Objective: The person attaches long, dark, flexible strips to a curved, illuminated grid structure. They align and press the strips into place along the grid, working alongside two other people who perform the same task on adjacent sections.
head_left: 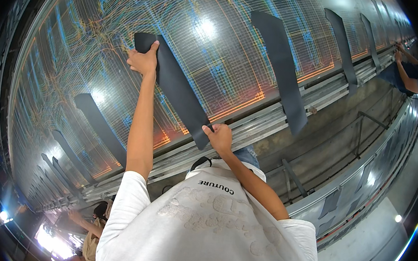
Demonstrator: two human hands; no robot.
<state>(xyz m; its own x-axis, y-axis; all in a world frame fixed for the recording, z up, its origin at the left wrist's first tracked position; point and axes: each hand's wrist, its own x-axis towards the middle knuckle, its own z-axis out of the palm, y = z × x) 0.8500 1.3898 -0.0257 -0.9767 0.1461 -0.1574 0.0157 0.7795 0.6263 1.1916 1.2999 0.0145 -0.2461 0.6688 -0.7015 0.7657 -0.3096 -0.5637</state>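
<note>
A long dark grey cloth-like panel [180, 86] lies slantwise across a long table [228, 68] covered in blue, orange and green lines. At its far end my left hand [143, 60] is closed on the left edge, thumb on top and fingers curled beside it. Part of that far end looks lifted or folded over. My right hand [219, 137] pinches the near end between thumb and fingers, where the panel overhangs the table's metal edge. Similar grey panels, one to the right [282, 67] and one to the left [100, 124], lie apart from mine.
A metal rail [253, 134] runs along the table's near side. Behind me on the right stands another long table [361, 191] with grey pieces on it. Co-workers are at the far right [410, 72] and lower left [94, 227], beside the same table.
</note>
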